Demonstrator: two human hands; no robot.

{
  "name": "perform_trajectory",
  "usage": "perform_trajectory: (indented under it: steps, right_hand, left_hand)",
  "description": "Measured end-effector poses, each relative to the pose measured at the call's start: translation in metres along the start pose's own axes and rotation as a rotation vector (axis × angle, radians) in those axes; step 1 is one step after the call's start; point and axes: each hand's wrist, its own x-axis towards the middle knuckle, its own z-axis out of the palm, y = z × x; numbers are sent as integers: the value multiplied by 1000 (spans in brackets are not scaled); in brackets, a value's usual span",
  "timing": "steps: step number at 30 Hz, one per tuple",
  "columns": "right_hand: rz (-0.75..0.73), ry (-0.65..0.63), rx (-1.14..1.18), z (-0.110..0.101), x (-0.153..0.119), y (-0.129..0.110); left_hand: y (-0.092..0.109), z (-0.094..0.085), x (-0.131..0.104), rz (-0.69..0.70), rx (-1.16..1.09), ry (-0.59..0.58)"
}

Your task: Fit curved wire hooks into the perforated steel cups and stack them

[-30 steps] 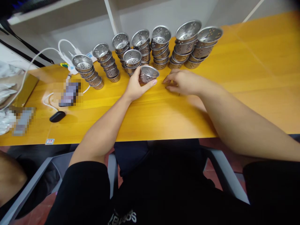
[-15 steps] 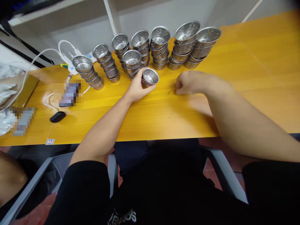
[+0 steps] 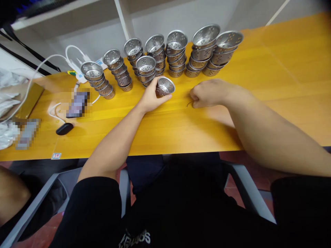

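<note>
My left hand (image 3: pixel 150 97) holds a small perforated metal cup (image 3: pixel 164 86), tilted with its mouth facing me, just above the yellow table (image 3: pixel 165 127). My right hand (image 3: pixel 207 93) rests on the table to the right of the cup, fingers curled, pinching a thin curved wire (image 3: pixel 189 103) whose end sticks out to the left. Behind both hands stand several stacks of the same metal cups (image 3: pixel 176 55) in a row.
A phone (image 3: pixel 77 103), a black oval case (image 3: pixel 64 128) and white cables (image 3: pixel 62 60) with a power strip lie on the table's left part. Crumpled plastic and a box sit at the far left edge. Another person's arm (image 3: pixel 11 196) shows at the bottom left.
My right hand closed into a fist around the thin wire and slid slightly toward me. The left hand tipped the cup so its mouth faces me more.
</note>
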Motion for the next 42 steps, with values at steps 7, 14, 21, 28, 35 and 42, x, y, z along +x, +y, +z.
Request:
perform_trajectory:
  steps: [7, 14, 21, 28, 35, 42]
  right_hand:
    - [30, -12, 107, -6, -8, -5]
    - [-19, 58, 418, 4, -5, 24]
    - [-10, -85, 368, -3, -14, 15]
    - [69, -17, 163, 8, -8, -6]
    - [-19, -29, 25, 12, -10, -4]
    - [-84, 187, 404, 20, -5, 7]
  left_hand:
    - [4, -3, 0, -37, 1, -17]
    - [8, -5, -1, -62, -4, -17]
    - [12, -8, 0, -55, 20, -24]
    - [18, -8, -2, -56, 36, -41]
    - [22, -10, -4, -57, 57, -54]
    - [8, -7, -1, -17, 46, -40]
